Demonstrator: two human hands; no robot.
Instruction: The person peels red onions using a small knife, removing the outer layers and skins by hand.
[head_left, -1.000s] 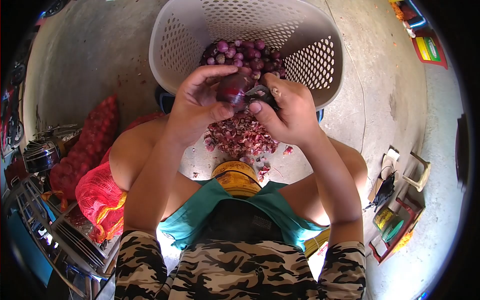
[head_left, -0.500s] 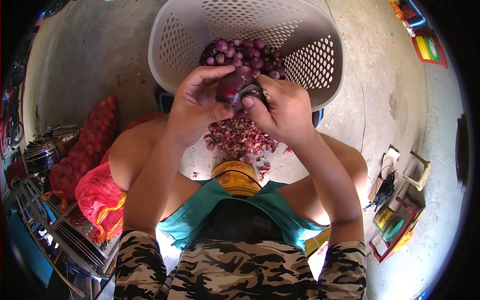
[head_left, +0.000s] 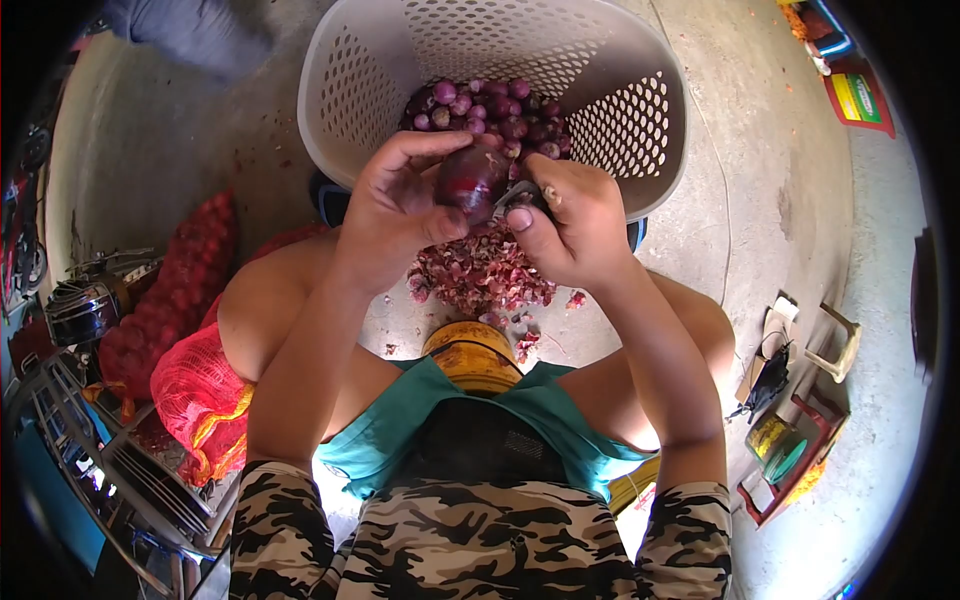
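Red mesh sacks (head_left: 175, 295) bulge, unemptied; the left hand (head_left: 393, 205) cups a glossy round purple onion (head_left: 472, 180) in curled fingers, near a grey plastic basket (head_left: 320, 120) part-filled with purple onions (head_left: 495, 105), papery shed skins (head_left: 480, 275) heaped below; the right hand's fingers (head_left: 537, 233) pinch an indistinct dark item (head_left: 517, 196).

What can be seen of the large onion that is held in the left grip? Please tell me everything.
The onion is rounded, dark purple-red and smooth-looking, with shiny highlights and a paler brownish patch near its top. The left grip holds it from the side, above the loose peelings and near the basket. A dark object in the right grip is close to its right side; contact is unclear.
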